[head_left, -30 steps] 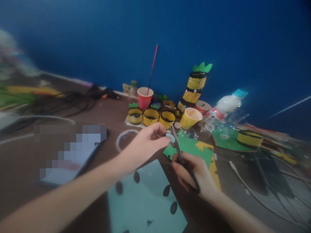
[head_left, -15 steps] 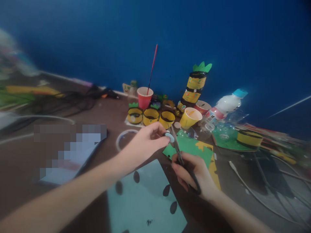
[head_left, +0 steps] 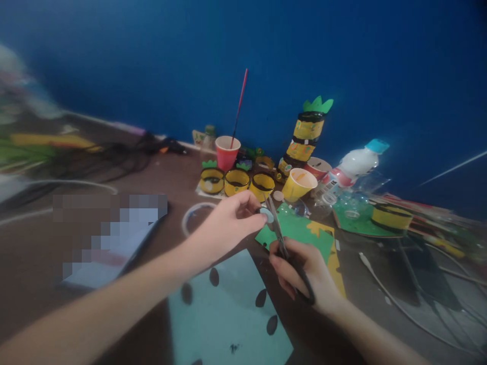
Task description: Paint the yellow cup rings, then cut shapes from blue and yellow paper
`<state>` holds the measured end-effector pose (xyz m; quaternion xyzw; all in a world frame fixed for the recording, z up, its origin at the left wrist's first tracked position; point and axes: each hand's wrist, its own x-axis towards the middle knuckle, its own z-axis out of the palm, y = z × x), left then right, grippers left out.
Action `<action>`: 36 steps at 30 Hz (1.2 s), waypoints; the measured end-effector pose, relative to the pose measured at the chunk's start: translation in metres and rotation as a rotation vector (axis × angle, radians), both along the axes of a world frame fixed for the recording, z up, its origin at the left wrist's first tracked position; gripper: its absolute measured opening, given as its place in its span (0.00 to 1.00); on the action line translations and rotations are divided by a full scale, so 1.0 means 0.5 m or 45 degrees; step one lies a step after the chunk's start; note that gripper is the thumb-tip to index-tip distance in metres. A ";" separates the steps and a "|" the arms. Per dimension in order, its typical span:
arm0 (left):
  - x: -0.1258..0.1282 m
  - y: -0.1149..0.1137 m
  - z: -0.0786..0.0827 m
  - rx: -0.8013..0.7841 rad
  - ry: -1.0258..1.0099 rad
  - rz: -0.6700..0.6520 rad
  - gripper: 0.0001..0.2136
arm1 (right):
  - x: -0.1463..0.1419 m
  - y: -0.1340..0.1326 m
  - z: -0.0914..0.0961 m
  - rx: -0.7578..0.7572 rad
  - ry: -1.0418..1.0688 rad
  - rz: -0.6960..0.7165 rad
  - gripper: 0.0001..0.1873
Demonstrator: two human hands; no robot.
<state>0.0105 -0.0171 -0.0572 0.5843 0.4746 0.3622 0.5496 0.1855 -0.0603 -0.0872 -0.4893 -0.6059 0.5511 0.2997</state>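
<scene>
Pinching the small pale-blue disc (head_left: pixel 267 215) near the centre of the head view, the left hand (head_left: pixel 232 217) held it beside the slightly parted scissors (head_left: pixel 279 231), gripped right of centre by the right hand (head_left: pixel 309 259). Clean trimming probably called for turning the disc, not the scissors.

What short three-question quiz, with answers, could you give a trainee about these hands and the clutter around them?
1. Multiple choice: What does the right hand hold?
a) a yellow cup
b) scissors
c) a bottle

2. True or false: A thin stick stands in a red cup.

3. Short answer: What colour is the small round piece in the left hand?

Key: 1. b; 2. true; 3. pale blue.
</scene>
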 end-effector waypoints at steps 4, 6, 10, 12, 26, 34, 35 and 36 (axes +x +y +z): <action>0.000 -0.001 0.001 -0.008 -0.015 -0.019 0.06 | -0.001 -0.001 0.001 0.020 -0.024 0.007 0.13; 0.000 -0.001 0.000 -0.007 -0.023 -0.016 0.06 | -0.001 -0.001 0.001 0.021 -0.027 0.006 0.13; 0.002 -0.002 -0.003 -0.014 -0.035 0.004 0.06 | 0.000 -0.001 -0.002 0.007 -0.029 -0.006 0.14; 0.002 -0.001 -0.004 -0.022 -0.043 0.018 0.07 | 0.000 -0.001 -0.003 0.005 -0.030 -0.015 0.15; -0.001 0.001 -0.005 -0.031 -0.046 -0.023 0.07 | -0.002 0.001 0.001 0.044 -0.051 0.003 0.14; -0.003 0.001 -0.001 -0.011 -0.054 -0.025 0.06 | -0.002 0.000 -0.001 0.086 -0.063 0.000 0.14; -0.003 0.002 0.000 -0.010 -0.055 -0.025 0.06 | -0.002 0.000 -0.001 0.077 -0.059 0.000 0.14; -0.003 0.002 0.000 -0.012 -0.059 -0.026 0.06 | -0.002 0.000 -0.001 0.071 -0.056 0.000 0.14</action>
